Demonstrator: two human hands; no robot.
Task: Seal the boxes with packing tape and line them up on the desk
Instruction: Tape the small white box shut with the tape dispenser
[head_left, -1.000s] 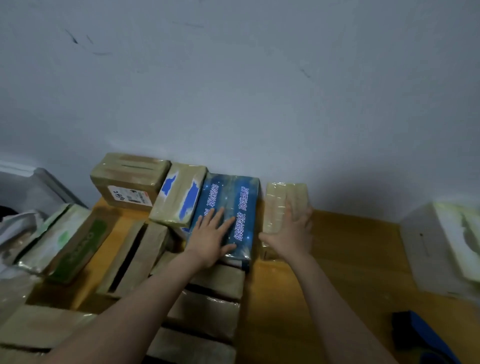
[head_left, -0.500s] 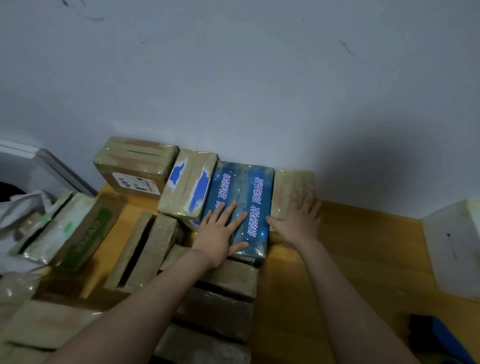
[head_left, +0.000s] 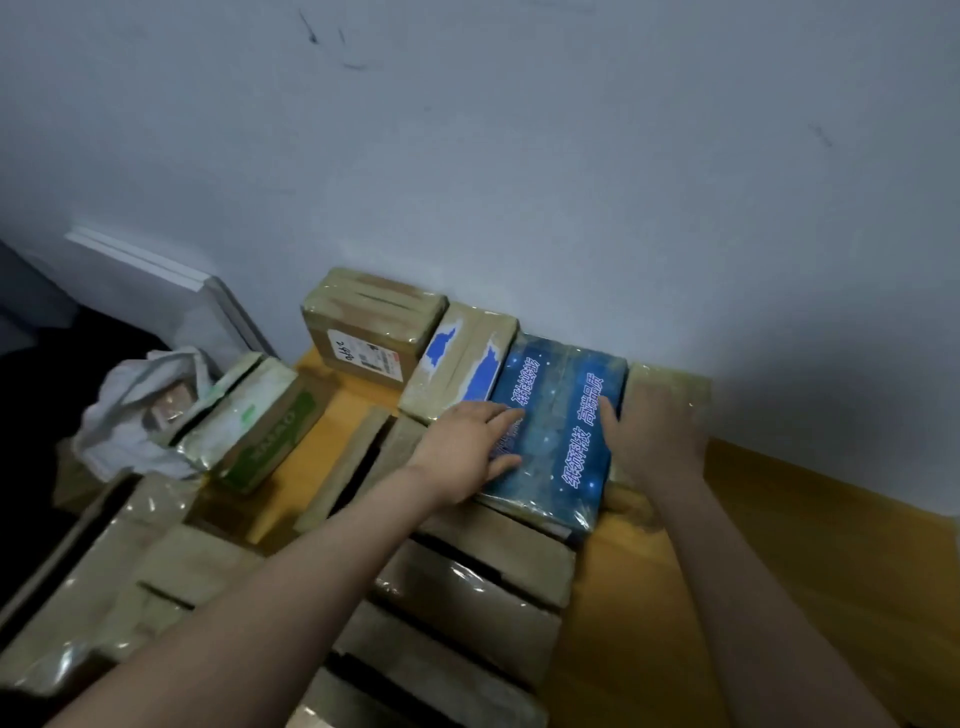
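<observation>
Several taped boxes stand in a row against the wall on the wooden desk (head_left: 810, 530). From the left: a brown box with a white label (head_left: 370, 332), a box with blue patches (head_left: 462, 364), a dark blue box with white lettering (head_left: 558, 431), and a pale tape-wrapped box (head_left: 670, 382). My left hand (head_left: 470, 449) lies flat with straight fingers on the left part of the blue box. My right hand (head_left: 652, 439) rests flat on the pale box, its thumb at the blue box's right edge.
More brown taped boxes (head_left: 467, 587) crowd the near left of the desk. A green and white box (head_left: 260, 423) lies tilted at the left, beside a white plastic bag (head_left: 140, 410). A white panel (head_left: 171, 296) leans against the wall. Bare desk lies at the right.
The camera has swung left and down. My left hand has slid a little left on the blue box. My right hand stays on the pale box, pressed close against the blue one.
</observation>
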